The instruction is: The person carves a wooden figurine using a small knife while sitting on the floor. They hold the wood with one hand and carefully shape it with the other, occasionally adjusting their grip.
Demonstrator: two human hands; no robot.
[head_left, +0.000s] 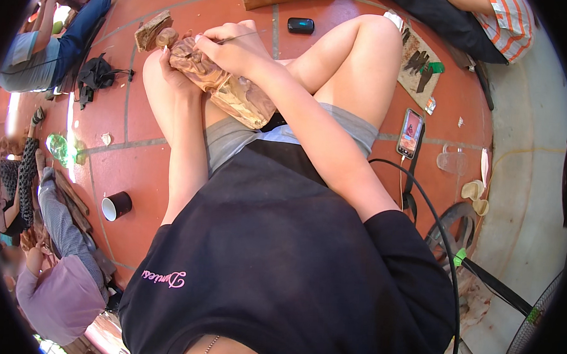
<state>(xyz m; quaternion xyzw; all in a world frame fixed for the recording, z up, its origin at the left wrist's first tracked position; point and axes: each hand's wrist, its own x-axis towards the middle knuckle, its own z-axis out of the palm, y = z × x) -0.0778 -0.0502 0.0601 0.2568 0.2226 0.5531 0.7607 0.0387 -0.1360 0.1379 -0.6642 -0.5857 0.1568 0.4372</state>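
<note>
A carved wooden figure (227, 92), brown and glossy with a squared base, lies slantwise across my lap, its rounded top pointing away to the left. My left hand (181, 77) is closed round its upper left side and steadies it. Over the upper part of the carving, my right hand (233, 48) is closed in a pinch, its fingertips against the wood. Whatever is pinched there, perhaps something thin and dark, is too small to name. Just beyond the carving's top, a rough block of wood (152, 31) rests on the floor by my knee.
On the red tile floor (146, 133) are a black case (301, 26), a dark mug (116, 206), a phone (410, 133) with a cable, a clear plastic cup (452, 160) and a board with carving tools (420, 66). A fan (534, 314) stands lower right. Other people sit at left and upper right.
</note>
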